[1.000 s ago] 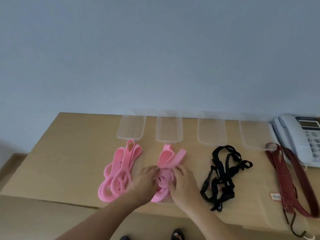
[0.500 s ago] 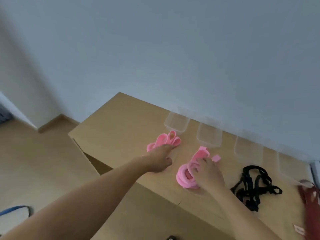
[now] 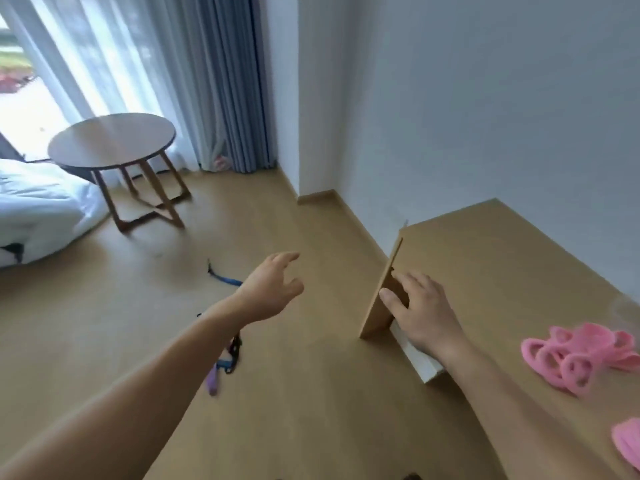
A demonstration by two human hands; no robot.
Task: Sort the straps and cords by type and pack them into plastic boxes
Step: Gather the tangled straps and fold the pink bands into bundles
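- Straps in pink, the pink straps (image 3: 581, 355), lie nearest on the desk (image 3: 502, 271) at the right of the frame. I count two bundles, one cut off by the lower right edge.
- Floor tangle (image 3: 227, 367), left of centre: black, blue and purple cords, partly hidden behind the left forearm. How many pieces it holds I cannot tell.
- Right hand (image 3: 422, 317) rests flat on the desk's corner with its fingers extended, gripping nothing.
- Left hand (image 3: 273, 289) hangs over the floor with its fingers spread, empty.
- Blue strap (image 3: 224, 280) lies just beyond that hand. Whether it joins the tangle is hidden.
- Step, as I judge it: collecting strays from the floor before sorting. The next move calls for bending lower, braced on the desk, and closing the left hand on the cords.
- Boxes: none in view.
- Round table (image 3: 110, 140): one, upper left.
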